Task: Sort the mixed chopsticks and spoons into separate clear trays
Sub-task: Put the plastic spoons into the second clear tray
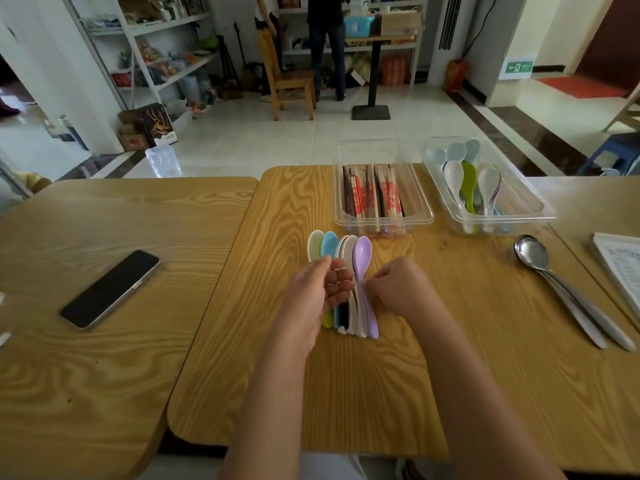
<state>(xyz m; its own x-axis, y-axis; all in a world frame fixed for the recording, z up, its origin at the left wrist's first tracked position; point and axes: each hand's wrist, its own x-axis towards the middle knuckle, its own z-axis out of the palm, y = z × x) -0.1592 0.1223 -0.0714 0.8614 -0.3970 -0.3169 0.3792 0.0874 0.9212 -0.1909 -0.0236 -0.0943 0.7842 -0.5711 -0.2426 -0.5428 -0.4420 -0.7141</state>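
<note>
Phone (110, 289): laid face up on the left table (86, 375), set diagonally, well apart from both hands.
Left hand (311, 296): held palm inward against the left side of the bundle, with the fingers (341, 282) curled over the handles, so that the bundle is gripped from that flank.
Plastic spoons (346, 251): gathered into one tight bundle on the middle table (311, 393), directly between the two hands. The long axis runs from near to far. All bowls are pointed away from the person and fanned out slightly beyond the fingertips, and the handle ends are pointed back toward the person, below the hands. White, blue, green and black pieces can be made out.
Lilac spoon (362, 252): placed at the right edge of the bundle and aligned with the rest, bowl far and handle near.
Right hand (394, 289): closed into a loose fist just right of the bundle, with the lilac spoon's handle pinched at the fingertips. The hands are brought close together, separated only by the bundle.
Chopstick tray (424, 216): set just beyond the bundle. The chopsticks (375, 195) are laid lengthwise in it, many in red-printed wrappers.
Spoon tray (540, 209): set to the right of that tray, angled, with sorted spoons (467, 185) stacked inside, bowls far.
Metal spoons (533, 252): laid on the table near the spoon tray, bowls far, handles slanted toward the near right.
Booklet (623, 265): cut off by the right edge.
</note>
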